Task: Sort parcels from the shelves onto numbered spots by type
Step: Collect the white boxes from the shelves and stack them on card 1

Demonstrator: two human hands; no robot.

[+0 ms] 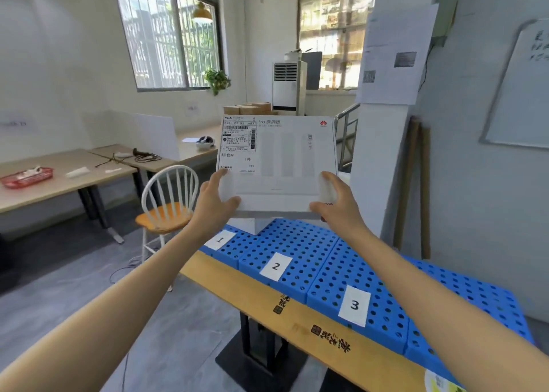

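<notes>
Parcel (277, 159) seemingly between opposing fingers (215, 182)

Office, desks (89, 180), whiteboard (523, 94), standing air conditioner (285, 91)

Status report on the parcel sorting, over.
Left grip and right grip holding white box by its near corners. Box held up over the spot 1 end, not set down. Spot 2 and spot 3 bare.

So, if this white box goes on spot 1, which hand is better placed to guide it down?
Probably the left. Both hands grip the white box at its near corners, but the left hand hangs almost straight above label 1; the right hand holds the corner farther from it.
</notes>
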